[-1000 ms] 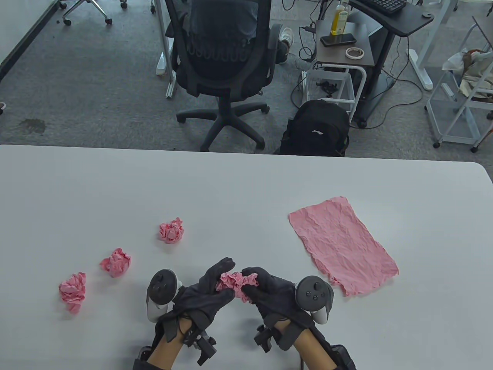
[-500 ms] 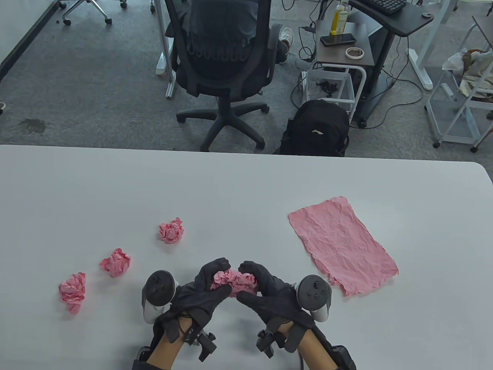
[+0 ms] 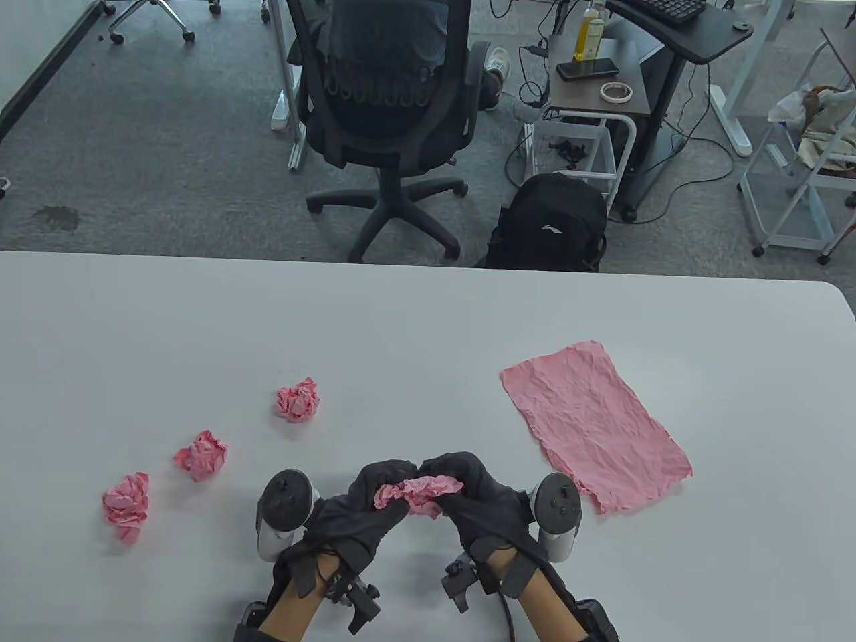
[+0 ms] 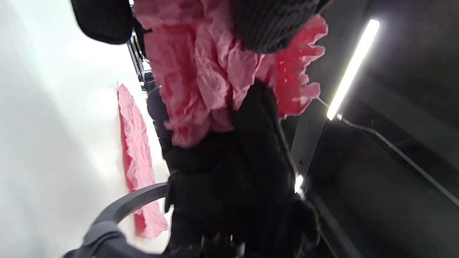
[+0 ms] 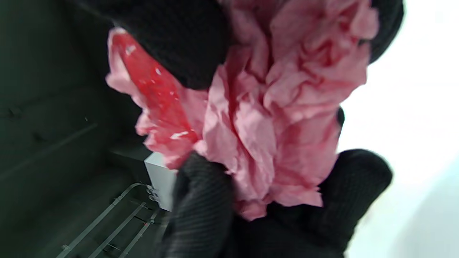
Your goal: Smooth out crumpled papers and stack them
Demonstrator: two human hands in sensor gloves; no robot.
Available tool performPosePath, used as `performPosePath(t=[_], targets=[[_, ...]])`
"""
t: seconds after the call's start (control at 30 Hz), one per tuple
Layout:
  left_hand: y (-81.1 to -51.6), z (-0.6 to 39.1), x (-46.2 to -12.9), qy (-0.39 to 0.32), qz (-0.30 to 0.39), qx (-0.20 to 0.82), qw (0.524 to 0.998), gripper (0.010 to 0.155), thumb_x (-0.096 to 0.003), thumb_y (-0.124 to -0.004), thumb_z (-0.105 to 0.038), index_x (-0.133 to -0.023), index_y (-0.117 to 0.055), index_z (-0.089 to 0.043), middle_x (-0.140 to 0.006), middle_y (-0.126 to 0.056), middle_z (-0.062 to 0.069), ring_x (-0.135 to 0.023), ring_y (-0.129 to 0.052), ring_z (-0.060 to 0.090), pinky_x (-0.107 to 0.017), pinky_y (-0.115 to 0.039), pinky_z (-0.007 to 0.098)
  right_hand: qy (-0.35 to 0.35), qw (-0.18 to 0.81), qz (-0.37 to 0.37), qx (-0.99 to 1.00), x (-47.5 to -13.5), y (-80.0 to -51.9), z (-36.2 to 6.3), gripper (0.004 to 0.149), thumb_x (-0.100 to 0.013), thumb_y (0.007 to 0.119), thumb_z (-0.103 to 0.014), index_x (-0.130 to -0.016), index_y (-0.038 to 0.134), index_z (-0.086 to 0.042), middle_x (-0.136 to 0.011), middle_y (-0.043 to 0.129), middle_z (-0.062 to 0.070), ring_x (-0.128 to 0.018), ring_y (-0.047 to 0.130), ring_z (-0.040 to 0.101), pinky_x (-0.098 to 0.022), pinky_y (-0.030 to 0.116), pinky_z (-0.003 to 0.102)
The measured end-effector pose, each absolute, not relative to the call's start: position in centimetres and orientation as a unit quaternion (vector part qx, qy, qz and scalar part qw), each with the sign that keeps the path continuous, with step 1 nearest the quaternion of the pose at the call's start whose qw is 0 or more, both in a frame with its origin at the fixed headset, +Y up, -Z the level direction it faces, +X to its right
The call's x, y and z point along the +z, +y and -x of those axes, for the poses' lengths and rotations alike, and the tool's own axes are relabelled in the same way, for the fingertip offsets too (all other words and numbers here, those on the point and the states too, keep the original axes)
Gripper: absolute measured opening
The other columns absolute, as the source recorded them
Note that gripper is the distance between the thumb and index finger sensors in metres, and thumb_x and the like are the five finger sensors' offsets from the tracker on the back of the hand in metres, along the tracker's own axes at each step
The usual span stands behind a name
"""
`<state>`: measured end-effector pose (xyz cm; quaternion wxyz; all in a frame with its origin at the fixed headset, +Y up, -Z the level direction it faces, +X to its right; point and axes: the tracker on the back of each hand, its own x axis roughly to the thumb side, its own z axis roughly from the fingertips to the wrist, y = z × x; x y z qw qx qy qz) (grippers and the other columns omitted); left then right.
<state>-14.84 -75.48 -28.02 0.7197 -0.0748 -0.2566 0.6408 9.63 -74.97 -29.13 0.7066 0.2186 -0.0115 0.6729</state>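
Stretched wider than half a second back, the crumpled paper (image 3: 418,493) hangs above the counter's (image 3: 428,321) near edge, both hands' fingers (image 3: 384,476) clamped on it; unfolding proceeds.

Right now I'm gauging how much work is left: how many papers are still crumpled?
4. Three crumpled balls lie on the table's left: one farthest left, one beside it, one farther back. The fourth is gripped between the left hand and right hand.

White table (image 3: 428,314) with three crumpled pink paper balls (image 3: 298,400) and one flattened pink sheet (image 3: 594,433).
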Motion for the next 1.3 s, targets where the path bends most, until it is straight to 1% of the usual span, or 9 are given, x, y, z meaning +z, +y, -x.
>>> performPosePath(t=[0.13,0.23,0.33,0.47,0.6,0.73,0.9,1.03,1.3], targets=[[-75.7,15.1,-28.1,-0.258,0.077,0.656,0.705,0.068,-0.0552,-0.074,-0.044,-0.112,-0.04,-0.028,-0.097,-0.064,0.003,-0.084,-0.08,0.026,-0.071,-0.065,0.052,0.009,0.704,-0.236,0.67,-29.0,-74.9,-9.0,0.047,-0.05,0.078,-0.022,-0.094,0.062,-0.016,-0.08,0.085,0.009,-0.061,0.092,0.033,-0.048,0.074,0.054],[-75.5,15.2,-28.1,-0.264,0.076,0.666,0.693,0.067,-0.0554,-0.075,-0.049,-0.112,-0.046,-0.031,-0.093,-0.062,0.003,-0.08,-0.077,0.025,-0.071,-0.062,0.053,0.043,0.691,-0.242,0.679,-29.0,-75.2,-8.8,0.059,-0.051,0.081,-0.03,-0.1,0.053,-0.011,-0.076,0.081,0.008,-0.057,0.088,0.03,-0.048,0.072,0.056],[-75.2,15.1,-28.0,-0.276,0.06,0.63,0.724,0.064,-0.0535,-0.077,-0.052,-0.11,-0.055,-0.03,-0.089,-0.068,0.003,-0.075,-0.081,0.024,-0.068,-0.066,0.053,0.041,0.672,-0.209,0.709,-29.1,-75.3,-9.1,0.053,-0.05,0.083,-0.034,-0.094,0.067,-0.009,-0.064,0.087,0.006,-0.045,0.091,0.027,-0.043,0.075,0.054],[-75.0,14.4,-27.8,-0.295,0.073,0.624,0.72,0.054,-0.0545,-0.075,-0.038,-0.107,-0.064,-0.034,-0.103,-0.06,0.007,-0.093,-0.074,0.034,-0.071,-0.062,0.057,-0.013,0.65,-0.126,0.749,-29.1,-75.4,-10.4,0.042,-0.049,0.082,-0.039,-0.081,0.084,-0.012,-0.05,0.092,0.001,-0.033,0.094,0.022,-0.035,0.079,0.051],[-75.1,14.8,-27.8,-0.258,0.048,0.599,0.757,0.057,-0.0549,-0.073,-0.032,-0.11,-0.058,-0.029,-0.11,-0.054,0.012,-0.1,-0.069,0.041,-0.071,-0.062,0.058,-0.034,0.642,-0.109,0.758,-29.2,-75.3,-11.2,0.04,-0.051,0.08,-0.038,-0.081,0.082,-0.012,-0.054,0.09,0.003,-0.043,0.093,0.03,-0.041,0.075,0.056],[-73.8,15.2,-27.2,-0.27,-0.041,0.509,0.816,0.071,-0.0536,-0.077,-0.052,-0.113,-0.048,-0.027,-0.114,-0.043,0.013,-0.105,-0.058,0.043,-0.073,-0.056,0.061,-0.069,0.569,-0.13,0.809,-28.7,-74.2,-10.9,0.043,-0.052,0.079,-0.039,-0.084,0.073,-0.01,-0.076,0.083,0.011,-0.066,0.084,0.043,-0.048,0.068,0.061],[-73.3,13.5,-26.4,-0.288,-0.025,0.445,0.848,0.096,-0.0473,-0.084,-0.063,-0.116,-0.033,-0.02,-0.115,-0.042,0.012,-0.105,-0.059,0.045,-0.072,-0.056,0.064,-0.13,0.533,-0.242,0.8,-27.6,-72.7,-9.2,0.042,-0.049,0.086,-0.038,-0.079,0.077,-0.01,-0.079,0.089,0.014,-0.061,0.094,0.041,-0.044,0.077,0.056],[-73.3,13.9,-26.6,-0.267,-0.039,0.406,0.873,0.07,-0.0476,-0.086,-0.051,-0.108,-0.066,-0.021,-0.101,-0.071,0.011,-0.09,-0.081,0.039,-0.069,-0.062,0.062,-0.096,0.545,-0.285,0.782,-27.0,-72.4,-8.0,0.047,-0.048,0.086,-0.024,-0.091,0.069,-0.017,-0.069,0.095,0.013,-0.05,0.099,0.038,-0.038,0.08,0.053],[-74.2,14.3,-27.1,-0.264,0.027,0.535,0.802,0.051,-0.054,-0.074,-0.041,-0.1,-0.078,-0.02,-0.104,-0.069,0.012,-0.096,-0.075,0.043,-0.071,-0.057,0.065,-0.123,0.504,-0.273,0.81,-27.5,-72.1,-9.1,0.048,-0.047,0.089,-0.032,-0.089,0.075,-0.014,-0.052,0.096,0.007,-0.03,0.097,0.024,-0.028,0.081,0.047]])
